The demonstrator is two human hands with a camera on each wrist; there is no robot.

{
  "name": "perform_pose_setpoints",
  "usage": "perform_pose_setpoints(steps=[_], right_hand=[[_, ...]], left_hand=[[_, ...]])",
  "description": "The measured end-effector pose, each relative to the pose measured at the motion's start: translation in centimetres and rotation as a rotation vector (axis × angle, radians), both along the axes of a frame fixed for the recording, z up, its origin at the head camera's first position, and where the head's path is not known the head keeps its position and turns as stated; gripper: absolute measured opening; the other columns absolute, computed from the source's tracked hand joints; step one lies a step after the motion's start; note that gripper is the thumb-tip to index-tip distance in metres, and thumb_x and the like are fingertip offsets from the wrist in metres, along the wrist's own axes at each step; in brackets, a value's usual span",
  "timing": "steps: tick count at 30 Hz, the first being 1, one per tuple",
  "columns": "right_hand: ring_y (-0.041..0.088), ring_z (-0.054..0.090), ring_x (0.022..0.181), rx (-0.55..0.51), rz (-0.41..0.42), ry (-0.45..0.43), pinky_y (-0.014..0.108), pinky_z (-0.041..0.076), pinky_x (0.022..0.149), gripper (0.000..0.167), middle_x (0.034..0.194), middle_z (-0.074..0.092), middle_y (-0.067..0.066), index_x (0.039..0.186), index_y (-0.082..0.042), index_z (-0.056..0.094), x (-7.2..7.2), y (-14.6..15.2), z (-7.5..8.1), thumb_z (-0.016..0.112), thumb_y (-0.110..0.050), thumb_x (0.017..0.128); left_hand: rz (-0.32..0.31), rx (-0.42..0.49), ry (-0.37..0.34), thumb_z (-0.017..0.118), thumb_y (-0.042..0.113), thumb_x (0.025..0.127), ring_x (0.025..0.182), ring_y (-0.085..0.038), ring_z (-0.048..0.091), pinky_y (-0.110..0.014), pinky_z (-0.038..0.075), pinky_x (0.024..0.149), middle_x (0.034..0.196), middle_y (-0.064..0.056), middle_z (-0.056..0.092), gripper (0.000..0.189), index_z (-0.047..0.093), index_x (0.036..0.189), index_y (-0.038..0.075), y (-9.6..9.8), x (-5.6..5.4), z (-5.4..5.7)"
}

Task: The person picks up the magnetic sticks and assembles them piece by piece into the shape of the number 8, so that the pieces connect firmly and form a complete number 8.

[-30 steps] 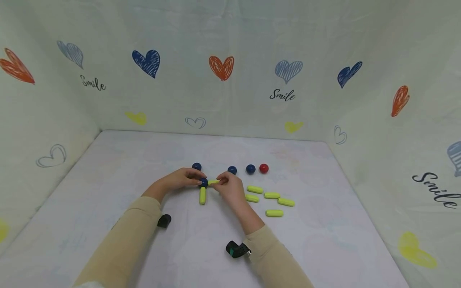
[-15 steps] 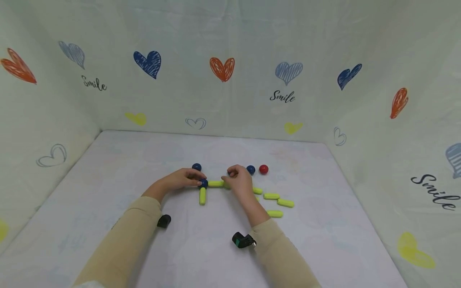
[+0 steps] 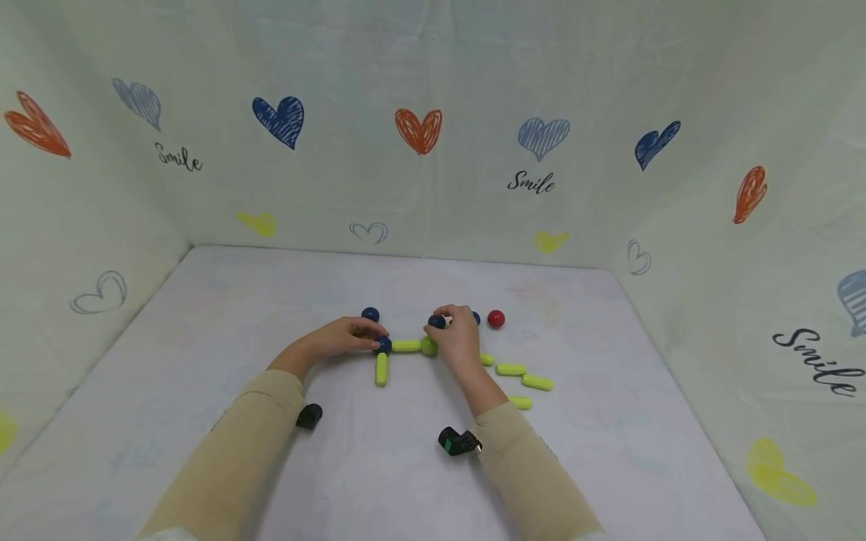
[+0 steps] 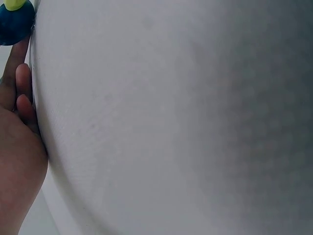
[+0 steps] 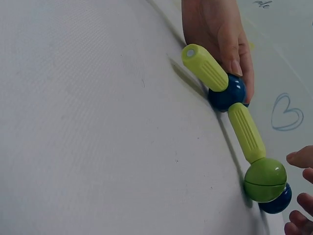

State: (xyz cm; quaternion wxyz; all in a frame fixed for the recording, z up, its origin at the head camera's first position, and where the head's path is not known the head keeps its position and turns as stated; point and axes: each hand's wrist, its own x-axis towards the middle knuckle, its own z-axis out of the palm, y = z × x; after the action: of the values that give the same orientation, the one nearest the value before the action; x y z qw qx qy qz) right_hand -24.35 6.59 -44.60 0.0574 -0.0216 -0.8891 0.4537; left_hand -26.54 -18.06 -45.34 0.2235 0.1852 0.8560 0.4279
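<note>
Just beyond the green ball, on the white tabletop, sits a dark blue ball, between the thumb and fingers of the right hand. That hand is much the nearer one; my right wrist view shows its fingers parted, with no contact I can make out. Being round, the ball has no long axis, but the crosswise rod runs sideways from the green ball to the held blue ball, which the left hand pinches. A second rod points from there toward the person. I cannot tell whether the dark blue ball touches the green one. The right hand also covers part of another blue ball and some of the loose rods. My left wrist view cuts off the held ball at its corner.
</note>
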Motion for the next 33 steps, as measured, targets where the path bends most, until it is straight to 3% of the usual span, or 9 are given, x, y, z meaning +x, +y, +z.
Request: perform_pose_setpoints(steps=[10,23,33], right_hand=[[0.030,0.052,0.118,0.014,0.050,-0.051,0.042,0.043,0.100,0.033,0.124,0.054,0.016,0.116,-0.006,0.068,-0.6,-0.5,-0.3,0.076,-0.017,0.085],[0.031,0.053,0.115,0.015,0.072,-0.072,0.044,0.044,0.097,0.029,0.120,0.055,0.017,0.110,-0.006,0.070,-1.2,-0.7,-1.0,0.078,-0.016,0.084],[0.030,0.053,0.114,-0.010,0.063,-0.076,0.043,0.045,0.097,0.027,0.119,0.057,0.015,0.109,-0.007,0.070,-1.2,-0.7,-0.5,0.078,-0.013,0.083]], left_hand=[[0.013,-0.009,0.001,0.066,0.022,0.095,0.127,-0.032,0.046,-0.053,0.030,0.107,0.128,-0.009,0.060,0.031,0.067,0.124,0.011,0.0,0.1,0.1],[0.022,-0.023,-0.006,0.065,0.021,0.095,0.126,-0.031,0.046,-0.052,0.031,0.107,0.128,-0.008,0.060,0.031,0.066,0.124,0.012,0.2,0.1,0.0],[0.033,-0.021,-0.014,0.065,0.021,0.095,0.126,-0.031,0.046,-0.052,0.030,0.107,0.129,-0.009,0.060,0.030,0.067,0.124,0.012,0.2,0.2,0.1]])
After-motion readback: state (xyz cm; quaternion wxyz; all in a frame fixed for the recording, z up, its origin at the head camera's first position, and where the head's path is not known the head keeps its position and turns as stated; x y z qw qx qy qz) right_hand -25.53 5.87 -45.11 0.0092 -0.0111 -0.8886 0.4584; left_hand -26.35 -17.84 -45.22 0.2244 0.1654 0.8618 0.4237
